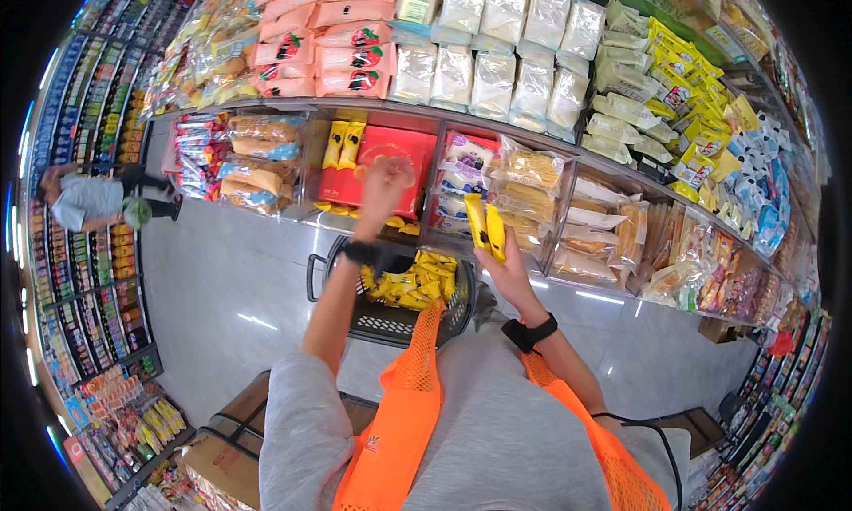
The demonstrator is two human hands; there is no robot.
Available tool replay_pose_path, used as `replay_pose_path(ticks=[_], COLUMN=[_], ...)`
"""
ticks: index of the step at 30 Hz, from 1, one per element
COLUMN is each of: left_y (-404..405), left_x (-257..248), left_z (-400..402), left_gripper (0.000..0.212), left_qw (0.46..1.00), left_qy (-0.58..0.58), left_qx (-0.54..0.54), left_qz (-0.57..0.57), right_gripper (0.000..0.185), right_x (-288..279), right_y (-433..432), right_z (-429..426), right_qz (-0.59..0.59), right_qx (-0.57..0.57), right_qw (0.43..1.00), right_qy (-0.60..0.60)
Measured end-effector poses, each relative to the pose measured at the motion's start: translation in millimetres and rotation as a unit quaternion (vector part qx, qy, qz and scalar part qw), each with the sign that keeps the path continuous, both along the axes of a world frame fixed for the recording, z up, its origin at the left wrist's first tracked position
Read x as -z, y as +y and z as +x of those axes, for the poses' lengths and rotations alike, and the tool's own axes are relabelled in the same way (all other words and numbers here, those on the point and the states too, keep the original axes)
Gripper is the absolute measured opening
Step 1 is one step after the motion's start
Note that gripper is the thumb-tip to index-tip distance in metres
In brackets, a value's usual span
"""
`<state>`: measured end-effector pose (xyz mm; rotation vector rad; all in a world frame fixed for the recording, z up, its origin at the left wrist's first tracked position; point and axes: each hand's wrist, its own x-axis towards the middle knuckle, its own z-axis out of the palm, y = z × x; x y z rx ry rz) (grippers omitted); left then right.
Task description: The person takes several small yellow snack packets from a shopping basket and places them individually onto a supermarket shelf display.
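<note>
My left hand [383,188], blurred, is over a red box [403,145] in a clear shelf compartment. Its finger posture is not clear. Two yellow packets [343,145] lie side by side on the left part of that box. More yellow packets [403,224] show along the compartment's front, below the box. My right hand [507,268] grips a pair of yellow packets [487,228] upright in front of the neighbouring compartment. Beneath my hands, a dark plastic shopping basket [379,324] holds a heap of yellow packets [416,284]; my left forearm partly covers it.
Wrapped bread [529,178] and long bread rolls [592,234] fill compartments to the right. Pink strawberry-printed packs [353,58] and white packs [492,78] stand on the upper tier. A person [93,198] walks along the aisle at left. Cardboard boxes [223,451] sit behind me.
</note>
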<state>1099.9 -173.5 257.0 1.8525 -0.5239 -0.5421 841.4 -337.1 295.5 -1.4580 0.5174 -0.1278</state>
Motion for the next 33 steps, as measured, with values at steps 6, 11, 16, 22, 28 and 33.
replay_pose_path(ticks=[6, 11, 16, 22, 28, 33], left_y=[2, 31, 27, 13, 12, 9], left_x=[-72, -10, 76, 93, 86, 69], left_z=[-129, -51, 59, 64, 68, 72], left_gripper=[0.058, 0.04, 0.031, 0.031, 0.027, 0.032], left_qw=[0.952, 0.943, 0.972, 0.909, 0.852, 0.882], left_qy=[0.258, 0.29, -0.117, -0.236, -0.349, -0.317], left_qx=[-0.023, -0.129, -0.149, -0.193, -0.162, -0.127], left_qz=[-0.164, -0.097, 0.142, 0.286, 0.355, 0.324], right_gripper=[0.041, 0.042, 0.047, 0.046, 0.047, 0.049], right_x=[-10, -1, 17, 20, 19, 25], right_y=[33, 31, -1, -31, -41, -27], right_z=[34, 32, 10, -5, -2, 11], right_qz=[-0.133, 0.13, -0.005, -0.005, 0.045, 0.016], right_qx=[-0.058, 0.022, 0.006, -0.017, -0.021, -0.025], right_qw=[0.987, 0.991, 0.997, 0.993, 0.993, 0.998], right_qy=[-0.073, 0.001, 0.081, 0.117, 0.111, 0.055])
